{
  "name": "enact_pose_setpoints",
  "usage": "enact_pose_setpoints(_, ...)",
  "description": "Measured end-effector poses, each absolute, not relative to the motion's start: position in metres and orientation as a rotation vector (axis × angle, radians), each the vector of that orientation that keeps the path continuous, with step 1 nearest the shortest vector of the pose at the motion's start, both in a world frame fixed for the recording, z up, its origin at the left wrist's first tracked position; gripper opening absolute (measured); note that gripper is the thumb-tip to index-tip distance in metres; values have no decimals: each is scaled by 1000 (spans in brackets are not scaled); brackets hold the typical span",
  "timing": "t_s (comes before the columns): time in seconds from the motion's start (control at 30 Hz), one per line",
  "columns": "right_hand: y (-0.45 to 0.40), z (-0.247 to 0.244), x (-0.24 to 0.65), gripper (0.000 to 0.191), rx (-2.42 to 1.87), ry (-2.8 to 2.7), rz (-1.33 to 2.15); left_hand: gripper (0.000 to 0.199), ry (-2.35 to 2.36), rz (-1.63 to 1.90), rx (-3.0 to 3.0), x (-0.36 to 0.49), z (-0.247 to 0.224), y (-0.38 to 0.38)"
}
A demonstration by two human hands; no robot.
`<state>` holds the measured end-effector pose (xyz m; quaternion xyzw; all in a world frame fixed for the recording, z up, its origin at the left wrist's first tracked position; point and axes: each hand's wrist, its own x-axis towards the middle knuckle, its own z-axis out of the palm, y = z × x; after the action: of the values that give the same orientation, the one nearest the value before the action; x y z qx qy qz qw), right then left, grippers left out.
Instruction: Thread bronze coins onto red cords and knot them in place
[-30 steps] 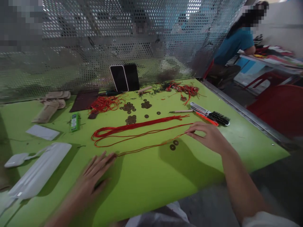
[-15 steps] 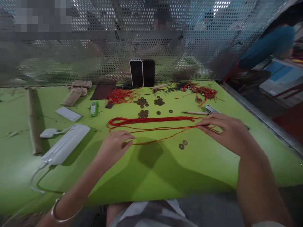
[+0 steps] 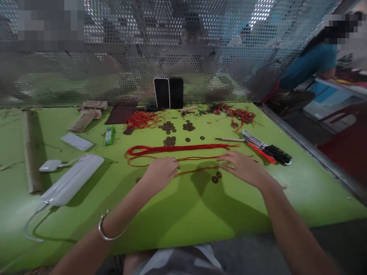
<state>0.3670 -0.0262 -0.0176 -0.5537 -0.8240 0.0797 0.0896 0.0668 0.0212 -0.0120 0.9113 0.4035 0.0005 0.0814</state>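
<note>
My left hand (image 3: 164, 171) is closed, its fingertips pinched on a thin red cord (image 3: 197, 169) above the green table. My right hand (image 3: 242, 167) has its thumb and fingers at the other end of this stretch of cord, curled loosely round it. A second doubled red strand lies just behind, passing by the right fingertips. Farther back is a long looped bundle of red cord (image 3: 183, 148). Two round coins with holes (image 3: 215, 179) lie below the right fingertips. Another coin (image 3: 138, 180) is partly covered by my left forearm.
Piles of holed coins (image 3: 168, 127) and an orange-red thread tangle (image 3: 143, 120) lie behind. At right are a thin tool (image 3: 231, 139), a cutter (image 3: 254, 139) and a black brush (image 3: 278, 154). A white power bank (image 3: 74, 179) is at left; phones (image 3: 162, 93) lean on the mesh.
My left hand has moved right along the cord, uncovering a coin at its left. My right hand has come left and slightly down, revealing the cutter and brush. The view has shifted slightly.
</note>
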Motion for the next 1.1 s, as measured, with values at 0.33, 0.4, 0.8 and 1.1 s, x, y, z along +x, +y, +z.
enact_pose_setpoints(0.33,5,-21,291,8,-1367,-2724,290,23,1160,-34,2701,64,-14,21)
enact_pose_setpoints(0.4,8,-27,286,8,-1361,-2745,244,22,1172,-31,2695,64,-14,19)
enact_pose_setpoints(0.8,-1,-33,283,15,-1360,-2728,78,17,1206,119,2712,80,-35,11)
enact_pose_setpoints(1.1,-1,-29,287,13,-1399,-2696,256,18,1247,223,2499,81,-39,13)
